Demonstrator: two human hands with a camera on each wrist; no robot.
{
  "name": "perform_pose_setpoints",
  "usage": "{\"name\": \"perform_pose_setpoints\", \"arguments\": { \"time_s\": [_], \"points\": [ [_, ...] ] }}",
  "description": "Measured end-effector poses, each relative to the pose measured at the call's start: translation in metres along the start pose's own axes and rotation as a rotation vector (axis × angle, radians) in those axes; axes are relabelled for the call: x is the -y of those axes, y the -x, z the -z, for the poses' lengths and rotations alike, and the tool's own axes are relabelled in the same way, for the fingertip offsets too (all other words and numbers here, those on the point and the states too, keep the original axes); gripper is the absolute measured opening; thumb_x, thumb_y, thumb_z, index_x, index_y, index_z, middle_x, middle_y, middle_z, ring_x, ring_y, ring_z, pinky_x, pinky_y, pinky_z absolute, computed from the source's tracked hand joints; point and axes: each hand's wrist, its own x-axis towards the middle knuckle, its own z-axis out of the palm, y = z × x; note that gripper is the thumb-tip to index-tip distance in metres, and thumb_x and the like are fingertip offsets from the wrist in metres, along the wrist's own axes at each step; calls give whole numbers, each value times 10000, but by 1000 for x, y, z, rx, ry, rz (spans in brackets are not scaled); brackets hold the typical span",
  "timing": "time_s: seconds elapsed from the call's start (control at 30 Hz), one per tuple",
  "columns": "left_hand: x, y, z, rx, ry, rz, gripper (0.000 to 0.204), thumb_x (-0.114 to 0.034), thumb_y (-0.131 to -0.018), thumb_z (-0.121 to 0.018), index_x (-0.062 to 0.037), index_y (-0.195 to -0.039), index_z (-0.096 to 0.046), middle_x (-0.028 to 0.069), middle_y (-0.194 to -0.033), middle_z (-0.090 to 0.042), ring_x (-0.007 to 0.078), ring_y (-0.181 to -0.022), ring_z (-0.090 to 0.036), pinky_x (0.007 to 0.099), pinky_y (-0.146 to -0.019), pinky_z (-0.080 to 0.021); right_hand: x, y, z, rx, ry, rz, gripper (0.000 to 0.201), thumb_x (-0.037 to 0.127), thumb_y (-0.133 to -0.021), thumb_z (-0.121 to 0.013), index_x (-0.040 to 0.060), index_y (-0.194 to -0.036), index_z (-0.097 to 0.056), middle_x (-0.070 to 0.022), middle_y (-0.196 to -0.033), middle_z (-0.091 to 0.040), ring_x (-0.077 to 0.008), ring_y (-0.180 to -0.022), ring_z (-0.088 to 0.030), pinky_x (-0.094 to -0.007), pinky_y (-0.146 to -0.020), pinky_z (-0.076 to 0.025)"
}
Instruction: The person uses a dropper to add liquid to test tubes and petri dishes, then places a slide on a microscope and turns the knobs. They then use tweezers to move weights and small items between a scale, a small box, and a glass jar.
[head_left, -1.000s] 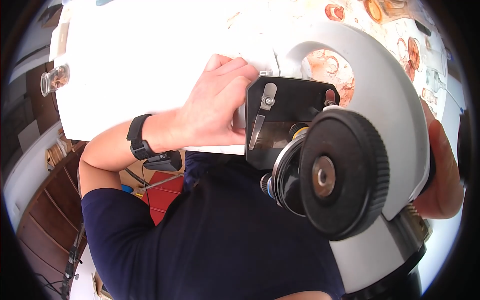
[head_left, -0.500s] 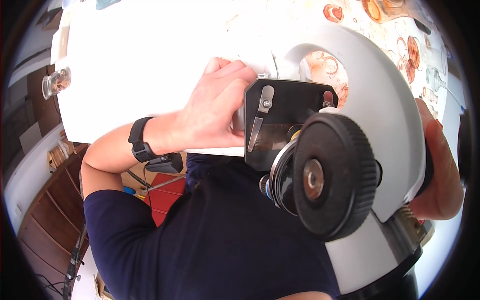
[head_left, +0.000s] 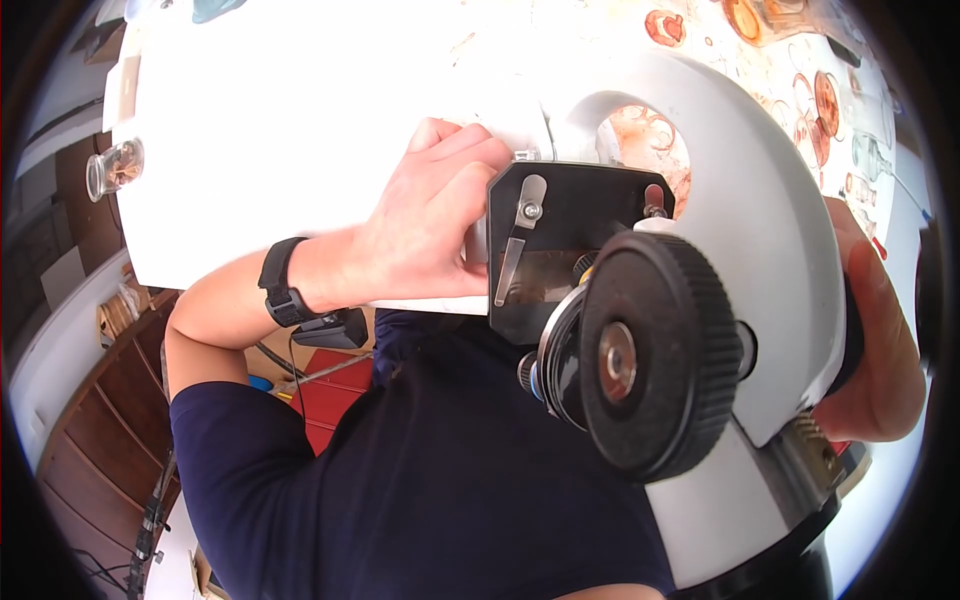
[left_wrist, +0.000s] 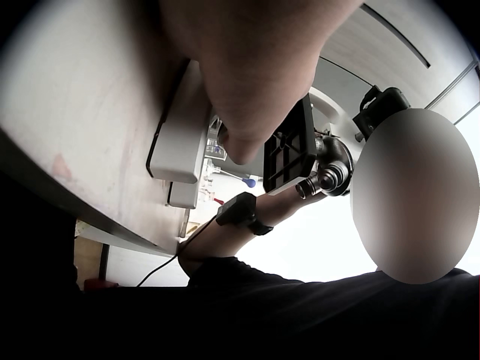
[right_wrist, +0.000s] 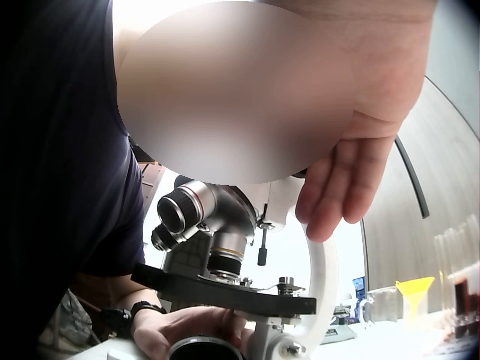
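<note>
A grey microscope (head_left: 790, 240) stands before the person, its large black focus knob (head_left: 650, 360) nearest the head camera. My left hand (head_left: 430, 210) curls its fingers beside and under the black stage (head_left: 570, 210). In the right wrist view those fingers hold a round black-rimmed part (right_wrist: 206, 346) below the stage, their tips partly hidden. My right hand (head_left: 885, 340) grips the dark focus knob on the far side of the microscope's arm, mostly hidden in the head view. Its fingers (right_wrist: 341, 184) hang above the stage in the right wrist view, near the objectives (right_wrist: 225, 255).
A glass jar (head_left: 115, 168) with brown contents stands at the left edge of the white table (head_left: 250, 130). Orange-stained glassware (head_left: 665, 27) lies at the back right. A yellow funnel (right_wrist: 415, 292) shows behind the microscope. The microscope's base (left_wrist: 180, 142) rests on the table.
The microscope's arm and near knob appear a little further left in the head view, and the knob's shaft now shows. Both hands keep nearly the same places.
</note>
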Motion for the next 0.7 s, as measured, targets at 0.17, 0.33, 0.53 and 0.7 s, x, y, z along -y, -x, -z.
{"name": "perform_pose_setpoints", "arguments": {
  "time_s": [0.17,0.33,0.53,0.7],
  "points": [
    [1,0,1,0,13,-8,610,-299,-604,-906,-66,-909,-432,108,-951,-553,264,-788,-533,411,-769,-368,0,0,-1,-16,-2,-1,596,458,-1036,-460,13,-1429,-408,-125,-1388,-551,-210,-1286,-533,-393,-1091,-408],
    [0,-1,1,2,16,-3,609,-299,-605,-907,-69,-899,-426,108,-949,-550,264,-782,-528,410,-768,-367,0,0,-2,-33,-2,-3,601,461,-1036,-461,16,-1435,-404,-126,-1396,-545,-209,-1294,-527,-394,-1094,-407],
    [0,-2,1,-7,24,-4,604,-296,-611,-907,-68,-896,-425,110,-944,-550,266,-772,-526,411,-769,-370,0,1,-4,-54,-3,-4,606,466,-1035,-463,21,-1441,-399,-126,-1405,-538,-207,-1303,-519,-395,-1098,-406],
    [0,-2,1,-15,24,-14,602,-294,-614,-906,-66,-902,-429,113,-942,-551,270,-772,-529,411,-768,-371,-1,3,-7,-71,-6,-4,611,470,-1034,-465,25,-1446,-395,-126,-1412,-531,-206,-1311,-513,-396,-1101,-405]
  ]
}}
